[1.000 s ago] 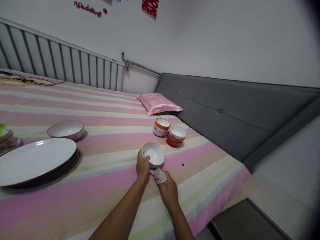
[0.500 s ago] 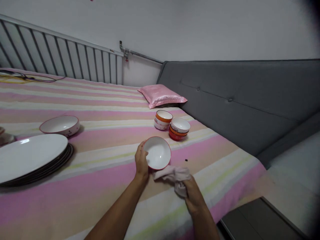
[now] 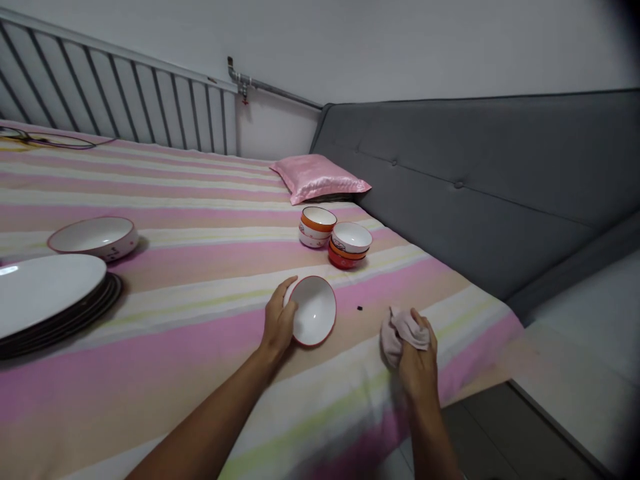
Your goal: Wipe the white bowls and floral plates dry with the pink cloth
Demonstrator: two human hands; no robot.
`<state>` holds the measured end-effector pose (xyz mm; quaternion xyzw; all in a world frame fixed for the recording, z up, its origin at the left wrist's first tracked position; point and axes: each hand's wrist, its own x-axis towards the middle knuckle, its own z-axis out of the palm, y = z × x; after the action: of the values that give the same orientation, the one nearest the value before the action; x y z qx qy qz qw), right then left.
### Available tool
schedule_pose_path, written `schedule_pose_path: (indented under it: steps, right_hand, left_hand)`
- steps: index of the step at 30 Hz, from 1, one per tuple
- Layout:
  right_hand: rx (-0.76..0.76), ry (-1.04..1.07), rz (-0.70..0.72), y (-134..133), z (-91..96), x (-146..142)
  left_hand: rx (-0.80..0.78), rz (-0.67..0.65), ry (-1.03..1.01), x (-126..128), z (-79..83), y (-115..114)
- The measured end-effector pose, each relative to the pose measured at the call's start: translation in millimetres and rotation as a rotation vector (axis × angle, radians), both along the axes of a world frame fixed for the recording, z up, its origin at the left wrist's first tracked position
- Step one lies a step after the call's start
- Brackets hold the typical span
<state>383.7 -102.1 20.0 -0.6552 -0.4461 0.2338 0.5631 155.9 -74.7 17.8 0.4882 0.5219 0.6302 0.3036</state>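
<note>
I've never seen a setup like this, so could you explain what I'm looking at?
No machine here, just a person's two bare hands. The view comes from a camera worn on their head, looking forward and down. The left hand holds a white bowl with a red rim, tilted so its inside shows. The right hand, off to the side, grips a pale cloth. On the striped bedspread sit two short stacks of bowls, a wider bowl and a pile of plates; a pink pillow lies by the grey headboard.
</note>
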Motion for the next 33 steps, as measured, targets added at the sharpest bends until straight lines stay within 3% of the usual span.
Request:
schedule_pose_path:
  steps: [3, 5, 7, 12, 15, 20, 25, 27, 30, 33]
  right_hand:
    - [0.061, -0.126, -0.097, -8, 1.8, -16]
    - [0.102, -0.142, -0.085, -13, 3.0, -30]
    - [0.131, -0.13, 0.01, -15, 2.5, -43]
    - [0.087, -0.182, 0.453, -20, 0.5, -53]
    - [0.065, -0.159, 0.505, -23, 5.6, -46]
    - [0.195, 0.069, 0.3, -17, 15.5, -36]
    - [0.519, 0.159, -0.385, -10, 14.8, -7]
    - [0.543, 0.162, -0.567, -10, 12.5, 9]
    - [0.543, 0.24, -0.564, -10, 11.2, 13]
    - [0.482, 0.228, -0.354, -15, 15.8, -18]
  left_hand:
    - [-0.007, -0.041, 0.068, 3, 1.9, -2]
    - [-0.004, -0.08, 0.102, 4, 3.9, -4]
    - [0.003, -0.111, 0.124, 5, 5.5, -5]
    - [-0.017, -0.115, 0.123, 4, 5.7, -3]
    - [-0.029, -0.107, 0.109, 3, 3.7, 0]
    - [-0.026, -0.115, 0.095, 3, 2.3, 3]
    - [-0.046, -0.104, 0.064, 2, 3.6, 3]
    - [-0.053, -0.099, 0.053, 2, 3.6, 2]
    - [-0.057, -0.099, 0.046, 1, 2.8, 2]
    - [-0.05, -0.096, 0.042, 1, 1.4, 3]
